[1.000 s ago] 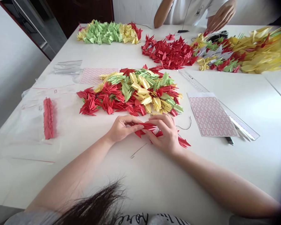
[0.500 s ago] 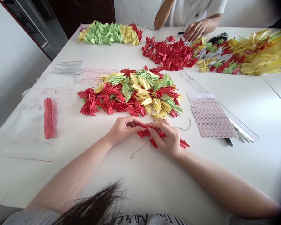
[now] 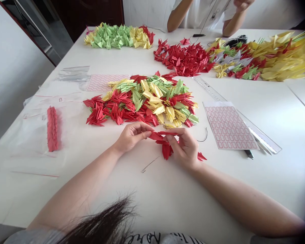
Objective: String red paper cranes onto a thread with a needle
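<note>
My left hand (image 3: pixel 132 137) and my right hand (image 3: pixel 182 148) hover low over the white table, pinching a small bunch of red origami cranes (image 3: pixel 162 140) between them. The cranes seem strung on a dark thread, and a red one hangs below my right hand. A loose end of that thread (image 3: pixel 202 136) curves beyond my right hand, and another length (image 3: pixel 149 164) lies on the table below the bunch. Just beyond my fingers spreads a large heap of red, yellow and green paper cranes (image 3: pixel 142 100).
A sheet of pink-edged labels (image 3: pixel 228 127) lies on a long clear ruler (image 3: pixel 263 137), with a dark pen (image 3: pixel 249 154) by it. On the left, a plastic bag holds a tight red crane stack (image 3: pixel 52 128). Further crane piles (image 3: pixel 184 59) and a co-worker's torso (image 3: pixel 203 13) lie beyond.
My hands have drawn slightly apart and lifted the red cranes a little, turning them. The co-worker's hand has risen from the table towards their chest.
</note>
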`<state>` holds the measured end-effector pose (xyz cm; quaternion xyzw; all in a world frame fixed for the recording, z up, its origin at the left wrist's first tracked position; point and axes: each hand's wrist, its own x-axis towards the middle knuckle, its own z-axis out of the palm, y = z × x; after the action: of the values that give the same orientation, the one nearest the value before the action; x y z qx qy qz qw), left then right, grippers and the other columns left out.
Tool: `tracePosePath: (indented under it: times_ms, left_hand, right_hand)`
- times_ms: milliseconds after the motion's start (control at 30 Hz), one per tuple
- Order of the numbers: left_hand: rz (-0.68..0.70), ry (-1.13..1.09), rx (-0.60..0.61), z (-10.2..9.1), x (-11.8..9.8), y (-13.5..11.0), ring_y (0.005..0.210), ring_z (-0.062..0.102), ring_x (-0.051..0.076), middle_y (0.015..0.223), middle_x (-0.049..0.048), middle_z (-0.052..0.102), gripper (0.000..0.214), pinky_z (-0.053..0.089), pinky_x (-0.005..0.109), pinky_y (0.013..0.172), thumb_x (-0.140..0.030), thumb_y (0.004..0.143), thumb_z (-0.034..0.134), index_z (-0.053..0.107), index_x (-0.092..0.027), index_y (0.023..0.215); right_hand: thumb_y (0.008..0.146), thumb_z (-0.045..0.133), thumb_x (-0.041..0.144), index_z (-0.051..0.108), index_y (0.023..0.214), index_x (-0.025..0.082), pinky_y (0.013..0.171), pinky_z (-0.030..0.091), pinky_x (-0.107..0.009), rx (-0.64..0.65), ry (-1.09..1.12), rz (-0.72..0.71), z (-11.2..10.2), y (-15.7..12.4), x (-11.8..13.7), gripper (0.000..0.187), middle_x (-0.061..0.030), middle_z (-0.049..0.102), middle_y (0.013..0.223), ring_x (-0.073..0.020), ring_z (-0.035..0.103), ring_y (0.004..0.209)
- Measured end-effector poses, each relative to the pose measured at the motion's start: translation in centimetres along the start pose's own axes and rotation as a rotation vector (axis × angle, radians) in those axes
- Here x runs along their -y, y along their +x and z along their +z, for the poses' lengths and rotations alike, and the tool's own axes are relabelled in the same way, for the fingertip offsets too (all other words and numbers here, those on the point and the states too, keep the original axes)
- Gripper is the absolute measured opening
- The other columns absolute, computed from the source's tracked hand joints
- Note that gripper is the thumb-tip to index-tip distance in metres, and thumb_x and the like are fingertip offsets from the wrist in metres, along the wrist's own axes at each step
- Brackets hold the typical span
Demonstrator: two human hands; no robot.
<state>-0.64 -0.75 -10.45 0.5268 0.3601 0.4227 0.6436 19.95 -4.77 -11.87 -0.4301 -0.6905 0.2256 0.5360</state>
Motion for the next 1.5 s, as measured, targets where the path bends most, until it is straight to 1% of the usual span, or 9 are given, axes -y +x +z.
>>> tracePosePath:
  times_ms: [200, 333, 533, 700, 867, 1067, 1200, 1333, 1500]
  left_hand:
    - [-0.008, -0.047, 0.004, 0.0, -0.1, 0.1, 0.062, 0.062, 0.01, 0.072, 0.001, 0.068, 0.031, 0.051, 0.023, 0.064, -0.044, 0.078, 0.082, 0.075, -0.017, 0.09]
    - [-0.013, -0.064, 0.0, 0.1, -0.1, 0.1, 0.061, 0.06, 0.008, 0.073, 0.0003, 0.067, 0.03, 0.05, 0.021, 0.062, -0.044, 0.078, 0.083, 0.074, -0.017, 0.088]
    - [-0.038, -0.12, 0.078, 0.1, -0.1, -0.1, 0.072, 0.067, 0.011, 0.083, 0.0028, 0.073, 0.028, 0.054, 0.022, 0.069, -0.033, 0.072, 0.089, 0.074, -0.016, 0.09]
    - [-0.092, -0.099, 0.167, 0.1, 0.1, -0.2, 0.081, 0.072, 0.017, 0.086, 0.0064, 0.076, 0.029, 0.059, 0.031, 0.081, -0.029, 0.067, 0.092, 0.075, -0.014, 0.085]
    - [-0.04, -0.125, 0.124, 0.2, 0.2, -0.2, 0.087, 0.072, 0.017, 0.089, 0.0056, 0.075, 0.025, 0.06, 0.031, 0.084, -0.028, 0.068, 0.091, 0.073, -0.014, 0.078]
    - [-0.058, -0.136, 0.088, 0.1, 0.3, -0.2, 0.086, 0.071, 0.016, 0.09, 0.005, 0.074, 0.026, 0.06, 0.03, 0.083, -0.025, 0.067, 0.091, 0.069, -0.014, 0.076]
    - [-0.053, -0.127, 0.079, 0.0, 0.4, -0.2, 0.086, 0.072, 0.016, 0.09, 0.0057, 0.075, 0.029, 0.06, 0.032, 0.083, -0.027, 0.068, 0.091, 0.066, -0.014, 0.076]
    - [-0.041, -0.132, 0.062, 0.1, 0.4, -0.1, 0.083, 0.072, 0.015, 0.089, 0.0055, 0.076, 0.031, 0.059, 0.029, 0.08, -0.026, 0.067, 0.092, 0.064, -0.013, 0.073]
    - [-0.084, -0.173, 0.0, 0.3, -0.1, 0.0, 0.073, 0.074, 0.015, 0.08, 0.0032, 0.075, 0.039, 0.059, 0.026, 0.072, -0.032, 0.064, 0.093, 0.06, -0.014, 0.074]
  right_hand:
    - [0.103, 0.053, 0.027, 0.063, 0.109, 0.028, 0.062, 0.059, -0.03, -0.015, 0.086, 0.076, 0.2, -0.3, -0.2, 0.012, -0.0017, 0.073, 0.086, -0.0157, 0.071, 0.073]
    - [0.103, 0.052, 0.028, 0.063, 0.11, 0.028, 0.067, 0.06, -0.032, 0.027, 0.133, 0.064, 0.0, 0.0, 0.0, 0.013, -0.0035, 0.073, 0.093, -0.0165, 0.071, 0.079]
    - [0.096, 0.064, 0.035, 0.059, 0.113, 0.024, 0.074, 0.059, -0.037, 0.124, 0.139, -0.021, -0.4, 0.5, 0.1, 0.021, -0.0074, 0.071, 0.099, -0.0205, 0.069, 0.087]
    - [0.095, 0.065, 0.023, 0.058, 0.11, 0.023, 0.076, 0.058, -0.034, 0.094, 0.112, -0.037, -0.2, 0.5, 0.1, 0.016, -0.0059, 0.07, 0.097, -0.0186, 0.07, 0.088]
    - [0.095, 0.065, 0.022, 0.056, 0.103, 0.024, 0.077, 0.058, -0.035, 0.147, 0.178, -0.084, -0.1, 0.7, 0.3, 0.012, -0.0054, 0.066, 0.095, -0.019, 0.068, 0.089]
    - [0.093, 0.065, 0.018, 0.055, 0.103, 0.025, 0.078, 0.055, -0.036, 0.066, 0.159, -0.067, 0.1, 0.5, 0.0, 0.016, -0.0051, 0.062, 0.096, -0.0193, 0.064, 0.091]
    - [0.095, 0.06, 0.015, 0.055, 0.105, 0.025, 0.079, 0.054, -0.036, 0.071, 0.178, -0.082, 0.0, 0.4, 0.0, 0.014, -0.0047, 0.061, 0.097, -0.0187, 0.063, 0.091]
    - [0.097, 0.058, 0.016, 0.056, 0.114, 0.027, 0.079, 0.056, -0.037, 0.056, 0.16, -0.089, 0.0, 0.3, -0.1, 0.02, -0.0049, 0.063, 0.099, -0.0187, 0.064, 0.091]
    - [0.096, 0.062, 0.023, 0.055, 0.125, 0.03, 0.08, 0.061, -0.041, -0.035, 0.126, -0.004, 0.3, -0.1, -0.3, 0.03, -0.0069, 0.064, 0.111, -0.0207, 0.066, 0.098]
